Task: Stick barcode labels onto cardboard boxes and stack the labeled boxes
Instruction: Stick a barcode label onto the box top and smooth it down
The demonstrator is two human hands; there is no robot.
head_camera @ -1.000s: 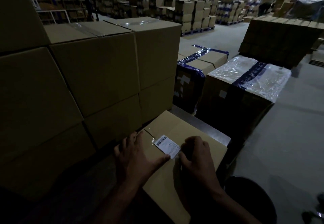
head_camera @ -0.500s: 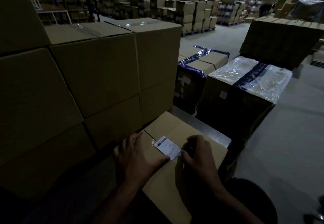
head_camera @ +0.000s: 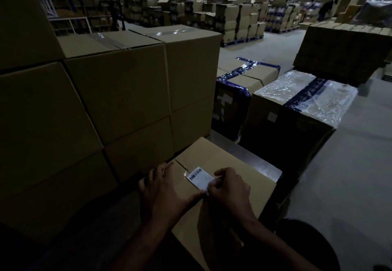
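Standing left of and beyond both hands: stacked boxes. Lying flat on the cardboard box with fingers spread and straight, gripping nothing, thumb reaching toward the label's near corner: left hand. Sitting on the box top between the two hands: barcode label. Curling its fingers at the label's right edge, seemingly pinching it, though too dim to confirm: right hand. Standing beyond the right hand: plastic-wrapped box.
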